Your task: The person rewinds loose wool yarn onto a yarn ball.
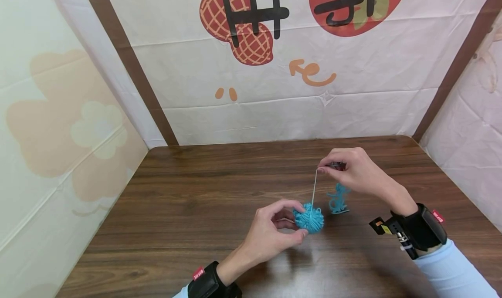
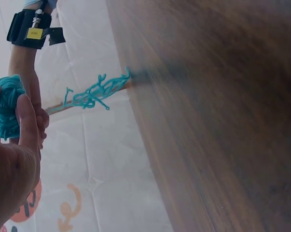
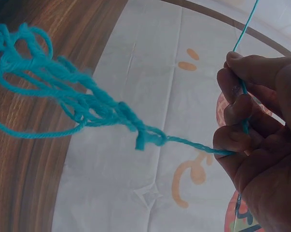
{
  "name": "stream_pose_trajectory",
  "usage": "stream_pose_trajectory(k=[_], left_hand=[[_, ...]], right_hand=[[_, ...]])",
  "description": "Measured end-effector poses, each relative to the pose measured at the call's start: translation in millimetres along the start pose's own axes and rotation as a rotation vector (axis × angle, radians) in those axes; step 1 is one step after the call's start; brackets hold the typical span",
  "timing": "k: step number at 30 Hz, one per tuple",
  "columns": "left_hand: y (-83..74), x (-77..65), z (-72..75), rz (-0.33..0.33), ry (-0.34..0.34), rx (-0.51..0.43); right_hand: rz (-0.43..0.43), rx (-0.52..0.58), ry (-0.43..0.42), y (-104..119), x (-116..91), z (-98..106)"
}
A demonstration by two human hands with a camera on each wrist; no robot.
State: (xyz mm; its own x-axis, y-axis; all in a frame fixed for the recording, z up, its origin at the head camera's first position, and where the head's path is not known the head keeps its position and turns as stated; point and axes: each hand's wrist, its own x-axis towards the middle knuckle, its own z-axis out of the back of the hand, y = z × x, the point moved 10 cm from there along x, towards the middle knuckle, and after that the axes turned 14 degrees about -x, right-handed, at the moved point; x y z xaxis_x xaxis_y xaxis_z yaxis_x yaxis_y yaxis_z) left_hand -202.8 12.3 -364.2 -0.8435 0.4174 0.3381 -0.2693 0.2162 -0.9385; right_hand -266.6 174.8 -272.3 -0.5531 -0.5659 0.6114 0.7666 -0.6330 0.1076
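Observation:
My left hand (image 1: 276, 226) holds a small turquoise yarn ball (image 1: 310, 219) between thumb and fingers, over the middle of the table. Up and to the right, my right hand (image 1: 354, 169) pinches a yarn strand (image 1: 314, 187) that runs taut down to the ball. In the right wrist view the strand (image 3: 245, 29) passes through the curled fingers (image 3: 239, 108). Below that hand dangles a loose, looped tangle of the same yarn (image 1: 338, 200), tied to it by a short length. The left wrist view shows the tangle (image 2: 99, 92) hanging beyond the ball (image 2: 7, 108).
The dark wood-grain table (image 1: 176, 215) lies under both hands. A white printed cloth (image 1: 274, 110) hangs along its back edge, with more cloth at the left (image 1: 59, 158) and right (image 1: 466, 128). Black camera bands (image 1: 419, 226) circle both wrists.

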Motion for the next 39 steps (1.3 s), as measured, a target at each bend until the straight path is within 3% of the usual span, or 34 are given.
stream_pose_trajectory(k=[5,12,16,20,26,30,34,39], left_hand=[[0.1,-0.5,-1.6,-0.003,0.012,-0.061],[-2.0,0.9,4.5,-0.043,0.01,-0.248],[-0.4,2.7,15.3,-0.012,-0.072,-0.353],[0.7,3.8,27.7,0.003,-0.199,-0.397],[2.3,1.6,49.7,-0.017,-0.414,-0.309],[4.7,-1.9,62.6,-0.009,-0.526,-0.242],[3.9,-2.7,66.5,-0.017,-0.549,-0.175],[-1.0,-1.6,63.4,-0.038,-0.504,0.006]], right_hand=[[-0.022,-0.014,-0.001,-6.8,-1.1,-1.0],[-0.057,-0.021,0.018,-16.0,-4.7,-6.2],[-0.052,-0.015,0.056,-15.1,-9.8,-17.1],[-0.006,0.015,0.177,-0.6,-17.5,-39.2],[0.072,0.064,0.386,42.3,-29.3,-65.1],[0.106,0.054,0.42,69.7,-29.5,-65.0],[0.133,0.005,0.4,87.9,-26.9,-56.5],[0.146,-0.037,0.366,99.0,-23.1,-45.5]])
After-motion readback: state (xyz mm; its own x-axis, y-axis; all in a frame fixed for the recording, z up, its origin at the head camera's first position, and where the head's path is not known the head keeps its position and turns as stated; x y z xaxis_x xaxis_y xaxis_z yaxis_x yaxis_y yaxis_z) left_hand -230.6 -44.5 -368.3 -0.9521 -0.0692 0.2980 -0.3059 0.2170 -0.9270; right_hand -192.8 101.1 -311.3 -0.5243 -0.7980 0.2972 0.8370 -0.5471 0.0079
